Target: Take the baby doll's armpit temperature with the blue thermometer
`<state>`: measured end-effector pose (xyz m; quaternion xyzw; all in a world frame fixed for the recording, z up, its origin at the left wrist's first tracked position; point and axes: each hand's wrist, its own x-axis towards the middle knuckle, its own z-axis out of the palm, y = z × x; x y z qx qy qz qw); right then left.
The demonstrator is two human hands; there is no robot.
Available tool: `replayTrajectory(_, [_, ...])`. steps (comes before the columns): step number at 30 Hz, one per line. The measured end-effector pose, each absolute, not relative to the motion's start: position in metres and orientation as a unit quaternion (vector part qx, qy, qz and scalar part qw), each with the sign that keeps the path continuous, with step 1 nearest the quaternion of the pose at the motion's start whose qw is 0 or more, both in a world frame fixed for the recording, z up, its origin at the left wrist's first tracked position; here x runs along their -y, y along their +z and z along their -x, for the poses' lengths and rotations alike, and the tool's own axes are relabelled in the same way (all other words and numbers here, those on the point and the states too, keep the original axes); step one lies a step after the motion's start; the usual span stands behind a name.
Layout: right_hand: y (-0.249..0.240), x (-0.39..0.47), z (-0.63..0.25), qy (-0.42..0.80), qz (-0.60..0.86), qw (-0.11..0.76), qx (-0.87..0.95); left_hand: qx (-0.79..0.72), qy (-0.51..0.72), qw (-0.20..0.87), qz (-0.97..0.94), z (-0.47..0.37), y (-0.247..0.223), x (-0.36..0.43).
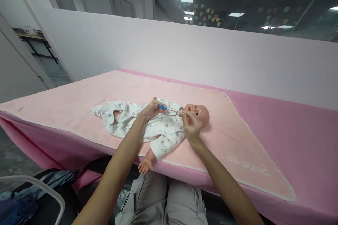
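Note:
A baby doll in white patterned clothes [169, 124] lies on its back on a pink mat [227, 140], its bald head [202, 114] to the right. Above its chest, my left hand [153, 109] is closed on the blue end of a thin stick-like object [162, 107]. The fingertips of my right hand [191, 123] pinch the clear, narrow other end, close to the doll's face. What this object is exactly is too small to tell. One doll arm [147, 161] hangs over the mat's near edge.
The mat lies on a darker pink cloth [298, 126] over the table. Behind it stands a white wall [185, 52] with a window [250, 3] above. At the lower left are a chair's curved metal bar [56, 197] and dark blue cloth [18, 211].

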<state>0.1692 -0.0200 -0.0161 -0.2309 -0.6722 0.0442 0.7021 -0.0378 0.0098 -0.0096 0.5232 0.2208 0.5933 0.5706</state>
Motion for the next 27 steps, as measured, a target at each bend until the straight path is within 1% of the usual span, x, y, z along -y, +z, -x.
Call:
replayTrajectory(5, [-0.031, 0.018, -0.168, 0.094, 0.252, 0.693, 0.669, -0.214, 0.564, 0.572, -0.556, 0.038, -0.012, -0.013])
replayTrajectory(14, [-0.032, 0.019, -0.170, 0.175, 0.308, 0.676, 0.646, -0.262, 0.486, 0.548, -0.629, 0.037, -0.013, -0.014])
replayTrajectory(20, [-0.036, 0.017, -0.168, 0.133, 0.290, 0.673, 0.668, -0.296, 0.463, 0.553, -0.626, 0.034, -0.011, -0.012])
replayTrajectory(23, [-0.037, 0.016, -0.169, 0.109, 0.294, 0.660, 0.683, -0.317, 0.477, 0.543, -0.614, 0.032, -0.011, -0.013])
replayTrajectory(27, [-0.037, 0.015, -0.170, 0.082, 0.293, 0.652, 0.695, -0.300, 0.497, 0.531, -0.617, 0.031, -0.014, -0.015])
